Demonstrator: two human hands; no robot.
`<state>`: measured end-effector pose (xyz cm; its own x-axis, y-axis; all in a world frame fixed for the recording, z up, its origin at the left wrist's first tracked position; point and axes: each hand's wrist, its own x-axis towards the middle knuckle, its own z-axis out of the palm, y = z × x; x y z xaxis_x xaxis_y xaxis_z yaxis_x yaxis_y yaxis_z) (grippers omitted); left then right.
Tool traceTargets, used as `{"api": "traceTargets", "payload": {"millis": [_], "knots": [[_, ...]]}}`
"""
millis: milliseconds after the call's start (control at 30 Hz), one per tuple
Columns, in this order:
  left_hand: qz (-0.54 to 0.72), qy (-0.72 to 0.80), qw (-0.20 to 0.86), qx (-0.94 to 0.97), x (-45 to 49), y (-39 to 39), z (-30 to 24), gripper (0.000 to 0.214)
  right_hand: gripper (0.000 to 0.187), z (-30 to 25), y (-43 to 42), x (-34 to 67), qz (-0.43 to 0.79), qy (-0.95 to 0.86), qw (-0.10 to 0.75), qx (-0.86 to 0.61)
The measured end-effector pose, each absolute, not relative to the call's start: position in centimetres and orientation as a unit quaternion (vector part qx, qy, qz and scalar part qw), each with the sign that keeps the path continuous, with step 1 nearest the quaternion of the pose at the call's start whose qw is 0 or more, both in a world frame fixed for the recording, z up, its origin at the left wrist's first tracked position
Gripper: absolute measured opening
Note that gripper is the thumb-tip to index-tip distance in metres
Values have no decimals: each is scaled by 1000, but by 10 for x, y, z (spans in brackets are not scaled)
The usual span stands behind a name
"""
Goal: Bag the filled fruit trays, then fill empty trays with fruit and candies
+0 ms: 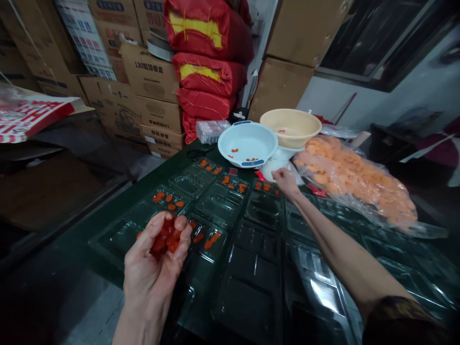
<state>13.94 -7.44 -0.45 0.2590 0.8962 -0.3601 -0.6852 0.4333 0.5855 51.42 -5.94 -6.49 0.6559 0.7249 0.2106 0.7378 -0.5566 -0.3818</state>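
Observation:
My left hand (154, 258) is cupped palm-up over the near left trays, closed around a handful of small red pieces (167, 237). My right hand (285, 182) reaches far forward to a far tray compartment (266, 188) holding red pieces, fingers pinched together; what they hold is too small to see. Several clear plastic compartment trays (251, 249) cover the dark green table. Some of the far and left compartments contain a few red pieces (233, 183).
A pale blue bowl (247, 143) with a few red pieces and a beige bowl (291, 127) stand at the table's far edge. A clear bag of orange slices (355, 177) lies at the right. Cardboard boxes (151, 72) and red sacks (208, 72) are stacked behind.

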Motion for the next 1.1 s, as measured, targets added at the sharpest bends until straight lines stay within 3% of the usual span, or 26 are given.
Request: {"api": "traceTargets", "payload": {"millis": [200,467,667,933,1100], "knots": [[491,311,796,167,142,-79,-2,12,12,-72,-89,527,44,-435,222,-871],[492,314,789,192,131,-91,5,12,24,-69,-90,521,59,-382,237,-891],[475,371,772,201,124,-98,-2,14,26,-67,-97,511,97,-375,179,-904],[471,353,780,214,126,-100,-6,13,19,-70,-74,488,27,-412,98,-905],[485,330,781,214,118,-94,-3,11,25,-71,-56,484,17,-412,62,-909]]}}
